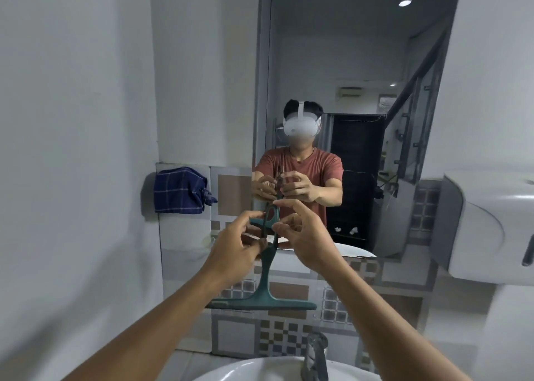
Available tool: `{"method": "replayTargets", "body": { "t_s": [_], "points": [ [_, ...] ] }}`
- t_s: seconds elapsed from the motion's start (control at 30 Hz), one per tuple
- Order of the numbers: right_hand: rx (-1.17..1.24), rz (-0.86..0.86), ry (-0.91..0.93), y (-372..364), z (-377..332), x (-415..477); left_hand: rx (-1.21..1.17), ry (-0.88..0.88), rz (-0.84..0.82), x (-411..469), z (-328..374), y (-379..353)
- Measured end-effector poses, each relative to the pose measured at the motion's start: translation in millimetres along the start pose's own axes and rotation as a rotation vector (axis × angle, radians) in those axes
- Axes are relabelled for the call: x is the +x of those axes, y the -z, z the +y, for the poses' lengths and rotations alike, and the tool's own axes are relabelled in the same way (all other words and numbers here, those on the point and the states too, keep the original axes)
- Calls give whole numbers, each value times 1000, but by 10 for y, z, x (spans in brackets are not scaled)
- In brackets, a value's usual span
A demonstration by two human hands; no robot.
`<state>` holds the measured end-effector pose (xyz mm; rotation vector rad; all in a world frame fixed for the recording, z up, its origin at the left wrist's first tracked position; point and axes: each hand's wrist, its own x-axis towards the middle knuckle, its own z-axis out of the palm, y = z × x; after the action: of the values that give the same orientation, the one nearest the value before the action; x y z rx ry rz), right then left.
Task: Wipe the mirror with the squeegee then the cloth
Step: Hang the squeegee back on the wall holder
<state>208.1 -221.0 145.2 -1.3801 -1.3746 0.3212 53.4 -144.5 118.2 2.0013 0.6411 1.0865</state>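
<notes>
While both hands meet at the top of the green squeegee (pixel 267 265), the fingers pinch its thin handle, the left hand (pixel 237 250) from one side and the right hand (pixel 303 242) from the other. Each hand is only partly closed, with fingertips on the handle and not a full fist, so the hold looks light. I think the two hands are turning or fixing the handle to get a better hold before wiping. The squeegee hangs down with its wide blade at the bottom, level and flat, in front of the tiled wall just under the mirror (pixel 361 62). The blade does not touch the glass, so the wiping has not begun, as far as I can judge. The blue checked cloth (pixel 180 191) hangs on the wall to the left of the mirror, well apart from the hands. It is likely kept there for the second job, close enough to reach. Below the arms is a white sink (pixel 245 370) with a shiny tap (pixel 316 357). On the right wall is a white box (pixel 491 230). I count one squeegee, one cloth, one mirror, one sink, one tap and two hands.
</notes>
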Motion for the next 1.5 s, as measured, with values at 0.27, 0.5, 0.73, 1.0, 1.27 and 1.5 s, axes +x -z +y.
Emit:
{"method": "replayTargets", "body": {
  "t_s": [0.27,0.5,0.73,1.0,1.27,1.5],
  "points": [
    [40,-102,-93,-654,359,156,11,102,0,-35,-514,350],
    [-50,-168,-139,-1125,699,332,34,149,51,61,-1046,502],
    [-131,-105,-129,-1505,1006,516,177,80,125,226,-1461,523],
    [-176,-90,-85,-1823,1255,735,161,85,187,388,-1866,549],
    [-228,44,-71,-2052,1635,512,250,61,222,319,-2268,354],
    [-289,13,-43,-2033,1621,542,328,76,234,345,-2364,296]
  ]
}}
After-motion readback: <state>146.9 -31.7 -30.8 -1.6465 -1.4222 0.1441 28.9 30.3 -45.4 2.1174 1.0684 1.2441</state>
